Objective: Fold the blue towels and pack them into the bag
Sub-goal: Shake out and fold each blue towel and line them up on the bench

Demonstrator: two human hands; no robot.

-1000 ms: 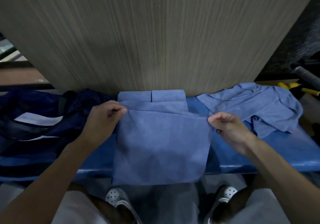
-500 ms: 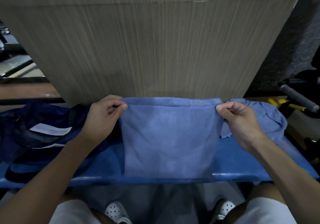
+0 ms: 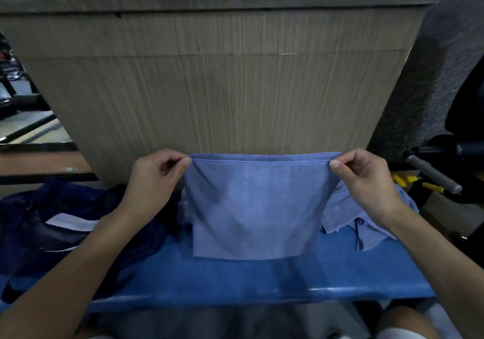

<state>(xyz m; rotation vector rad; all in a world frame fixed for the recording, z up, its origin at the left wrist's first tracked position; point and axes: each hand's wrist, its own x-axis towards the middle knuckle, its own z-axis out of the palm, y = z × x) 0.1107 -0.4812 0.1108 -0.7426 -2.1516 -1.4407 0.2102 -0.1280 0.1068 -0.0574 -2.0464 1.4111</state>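
A blue towel (image 3: 255, 207) is hanging upright above the blue bench (image 3: 262, 281), its lower edge just reaching the bench top. The left hand (image 3: 154, 181) is pinching its top left corner and the right hand (image 3: 364, 181) its top right corner. A crumpled towel (image 3: 366, 223) is lying at the right, a dark blue bag (image 3: 65, 223) at the left.

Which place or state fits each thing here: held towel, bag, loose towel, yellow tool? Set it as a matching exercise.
Things:
1. held towel
2. bag
3. loose towel
4. yellow tool

Places or states:
A. crumpled on the bench, right side
B. beyond the bench's right end
C. pinched at its top corners by left hand and right hand
D. at the left, dark navy

Pairs: 1-C, 2-D, 3-A, 4-B
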